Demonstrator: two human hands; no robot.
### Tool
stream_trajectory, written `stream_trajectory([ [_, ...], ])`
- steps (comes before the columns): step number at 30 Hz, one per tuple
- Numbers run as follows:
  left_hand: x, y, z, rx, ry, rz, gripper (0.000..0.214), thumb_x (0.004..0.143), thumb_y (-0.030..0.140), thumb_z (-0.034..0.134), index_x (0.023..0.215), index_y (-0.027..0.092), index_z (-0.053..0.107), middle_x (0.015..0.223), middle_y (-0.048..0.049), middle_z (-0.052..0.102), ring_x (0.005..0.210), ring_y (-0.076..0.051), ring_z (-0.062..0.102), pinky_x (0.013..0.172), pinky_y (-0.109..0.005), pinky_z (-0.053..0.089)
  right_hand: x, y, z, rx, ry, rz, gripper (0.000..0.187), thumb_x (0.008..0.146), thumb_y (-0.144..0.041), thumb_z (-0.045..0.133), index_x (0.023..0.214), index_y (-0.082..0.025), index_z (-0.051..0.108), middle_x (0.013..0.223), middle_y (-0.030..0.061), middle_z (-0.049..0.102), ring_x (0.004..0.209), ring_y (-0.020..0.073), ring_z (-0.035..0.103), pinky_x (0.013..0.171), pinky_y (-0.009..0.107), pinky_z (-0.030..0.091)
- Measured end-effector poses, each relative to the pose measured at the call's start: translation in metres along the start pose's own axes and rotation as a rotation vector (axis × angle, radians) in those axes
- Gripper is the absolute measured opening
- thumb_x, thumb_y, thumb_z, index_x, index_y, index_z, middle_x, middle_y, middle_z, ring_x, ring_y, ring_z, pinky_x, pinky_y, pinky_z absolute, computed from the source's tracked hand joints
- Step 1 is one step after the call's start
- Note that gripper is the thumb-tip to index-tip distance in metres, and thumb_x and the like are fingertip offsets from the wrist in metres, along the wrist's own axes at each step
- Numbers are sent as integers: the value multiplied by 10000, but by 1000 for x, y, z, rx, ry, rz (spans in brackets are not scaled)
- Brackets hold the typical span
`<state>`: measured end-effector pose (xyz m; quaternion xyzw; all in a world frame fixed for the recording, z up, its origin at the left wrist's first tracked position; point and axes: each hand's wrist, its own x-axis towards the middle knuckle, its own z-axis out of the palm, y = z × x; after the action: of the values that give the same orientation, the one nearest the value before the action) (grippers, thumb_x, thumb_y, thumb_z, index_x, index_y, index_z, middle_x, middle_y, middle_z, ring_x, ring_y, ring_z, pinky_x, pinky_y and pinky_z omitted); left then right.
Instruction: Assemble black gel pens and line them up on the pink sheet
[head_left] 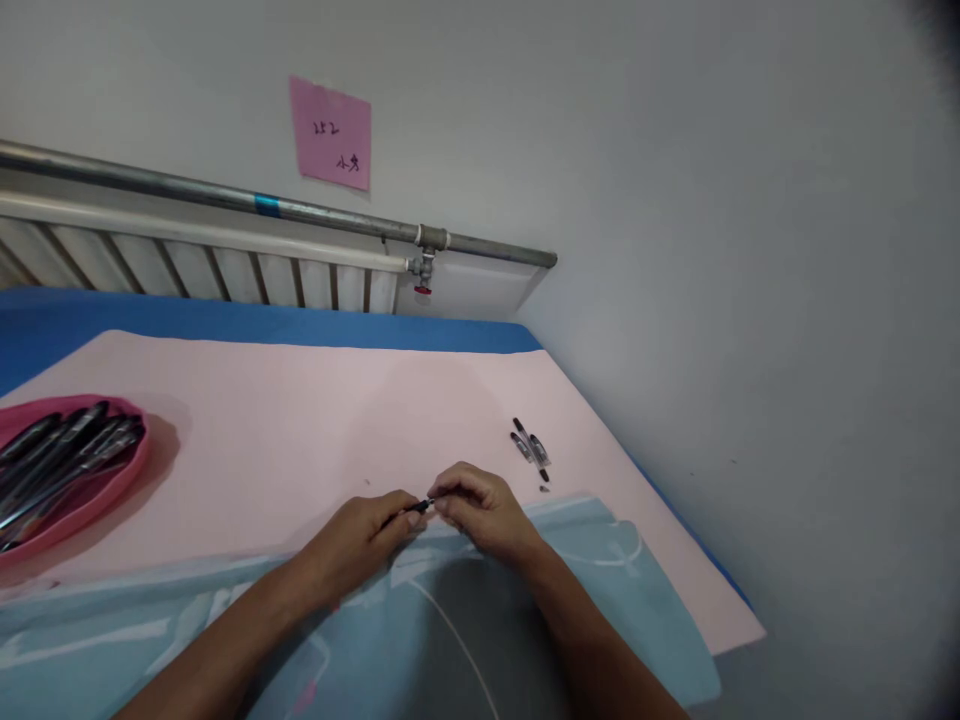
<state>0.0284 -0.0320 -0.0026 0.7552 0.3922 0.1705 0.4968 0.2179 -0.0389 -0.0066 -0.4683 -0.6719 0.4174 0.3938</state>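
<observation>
Near the middle, my left hand [379, 528] is closed around a slim black pen [421, 506], most of it hidden by the fingers. My right hand [480, 505] is closed in a pinch at the pen's tip end, a small metallic-looking part showing between the two hands. Whatever else is within the right fingertips is hidden. To the right of my hands lie a black-and-clear pen [531, 449], two short clear-and-black pieces beside it that look like pen parts, and a tiny dark bit [544, 488].
At the left, a pink basket [142, 455] holds many black pens [67, 450]. A pale pink sheet [300, 420] covers the blue tabletop [337, 330]; light blue cloth [637, 600] overlaps its near edge. Behind are a radiator, a metal pipe [337, 217] and a pink note [331, 133]; a wall [787, 350] borders the right.
</observation>
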Motion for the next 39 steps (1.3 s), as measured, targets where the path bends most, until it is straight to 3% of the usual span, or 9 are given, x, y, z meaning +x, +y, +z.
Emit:
stream_trajectory([
  [5,0,-2,-1,2,-27,-12,329,842,422,362,857,170,572,628,34,460,602,-103,410,558,-210,298,-1,-7,-2,-58,-30,-11,146,695,-102,532,774,-183,625,757,5,598,704,111,539,638,227,414],
  [12,-4,3,-5,-206,-119,-103,304,836,420,369,677,172,443,559,58,342,516,-74,296,488,-200,244,-2,-11,-2,-34,-70,-11,69,699,-141,565,741,-178,605,725,-2,587,666,103,524,602,214,402],
  [23,-3,1,-4,-9,-100,-32,294,847,395,351,721,166,485,602,47,375,572,-86,350,525,-202,269,-3,-11,-2,-95,-53,-39,73,666,-130,569,696,-171,622,677,-4,574,612,100,497,555,216,367],
  [32,-2,-4,-5,-53,-130,-8,282,848,376,360,776,163,529,612,46,368,574,-83,336,525,-203,263,-4,-5,4,-49,-68,33,77,742,-194,523,791,-185,582,641,-23,559,573,89,502,537,203,379],
  [36,-3,-1,-7,-86,-131,-16,291,847,383,363,796,161,544,608,45,365,566,-83,327,521,-205,260,-4,-6,4,-57,-55,36,162,781,-280,521,908,-184,555,655,-21,546,587,94,508,548,208,385],
  [39,-4,1,-8,-111,-128,-29,291,840,397,371,743,162,511,606,46,355,565,-81,324,517,-203,260,-4,-9,2,-120,-65,12,147,767,-278,541,866,-174,573,674,-14,548,593,92,482,538,204,371],
])
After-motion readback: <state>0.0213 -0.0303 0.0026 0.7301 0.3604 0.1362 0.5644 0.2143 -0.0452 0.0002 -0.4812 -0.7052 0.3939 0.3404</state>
